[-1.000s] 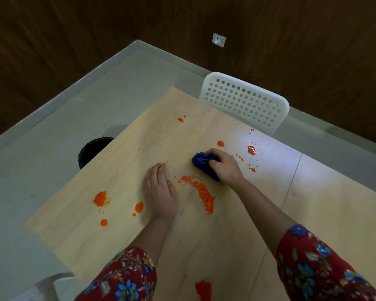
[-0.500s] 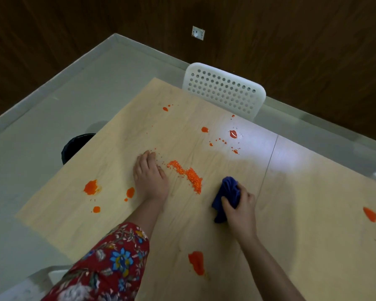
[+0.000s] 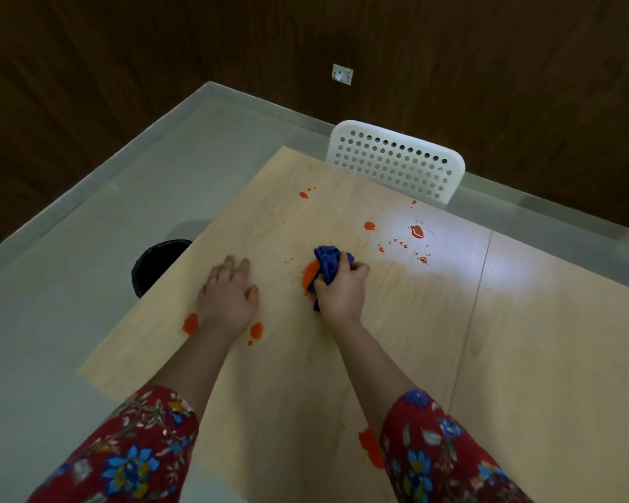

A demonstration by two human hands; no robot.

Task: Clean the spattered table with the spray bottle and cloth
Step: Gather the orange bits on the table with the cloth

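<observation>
At the middle of the table (image 3: pixel 523 357) our right hand (image 3: pixel 342 288), clenched round the blue cloth (image 3: pixel 329 263), has swung back onto the orange smear (image 3: pixel 308 275), now bunched into one blob, while our flat left hand (image 3: pixel 229 295) holds nothing; other spatters (image 3: pixel 417 231) remain.

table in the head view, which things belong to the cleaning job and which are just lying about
Job: table, orange spatters, blue cloth gripped by the right hand, left hand flat on the table.
Lying about: white chair, black bin, wall socket.
</observation>
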